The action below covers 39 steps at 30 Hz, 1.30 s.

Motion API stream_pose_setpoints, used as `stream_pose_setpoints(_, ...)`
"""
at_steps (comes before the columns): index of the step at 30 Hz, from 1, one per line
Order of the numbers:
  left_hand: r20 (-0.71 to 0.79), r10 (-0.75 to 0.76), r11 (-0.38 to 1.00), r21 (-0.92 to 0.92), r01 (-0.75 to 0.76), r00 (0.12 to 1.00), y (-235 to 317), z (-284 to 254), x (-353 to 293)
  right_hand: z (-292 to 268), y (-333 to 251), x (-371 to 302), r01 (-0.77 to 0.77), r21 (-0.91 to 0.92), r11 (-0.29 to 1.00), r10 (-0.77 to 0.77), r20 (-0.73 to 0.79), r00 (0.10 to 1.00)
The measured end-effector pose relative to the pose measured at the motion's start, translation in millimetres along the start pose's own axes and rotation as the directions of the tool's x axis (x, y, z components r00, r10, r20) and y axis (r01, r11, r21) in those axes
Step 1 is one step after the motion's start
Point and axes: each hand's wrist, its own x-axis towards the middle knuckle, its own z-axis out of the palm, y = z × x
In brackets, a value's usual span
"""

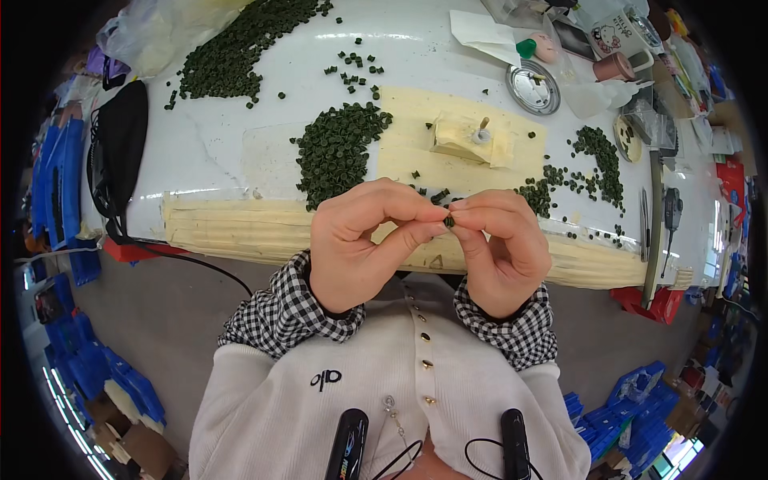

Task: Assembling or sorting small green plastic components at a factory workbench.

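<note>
Over the table's front edge, my left hand (350, 242) and my right hand (506, 250) meet at their fingertips. Both are closed in a pinch on one small dark green part (450, 222); the fingers cover much of it. Just beyond my left hand spreads a heap of similar dark green spool-shaped parts (340, 148). Past my fingers stands a block wrapped in cream tape (460, 142), with a thin upright pin (484, 124) in a whitish collar. Close to my right hand lie smaller round green pieces (534, 194), loosely scattered.
A large green heap (232, 56) lies far left beside a clear plastic bag (160, 32). At right are more green pieces (602, 164), a round metal tin (533, 88), a thread spool (614, 67) and tweezers (645, 220). Cream padding (232, 228) lines the table's front edge.
</note>
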Motion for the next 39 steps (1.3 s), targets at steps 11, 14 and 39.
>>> stream_pose_setpoints(11,-0.021,-0.071,0.984,-0.163,0.066,0.997,-5,-1,7,1,3,5,-0.043,0.035,0.998,0.045,-0.034,0.998)
stream_pose_setpoints(14,-0.053,-0.05,0.992,-0.121,0.043,0.997,-3,-2,8,-3,8,11,-0.107,0.112,0.988,0.127,-0.192,0.973)
stream_pose_setpoints(39,-0.049,-0.068,0.987,-0.148,0.06,0.996,-5,-3,9,-22,-18,42,-0.158,0.135,0.978,0.129,0.204,0.97)
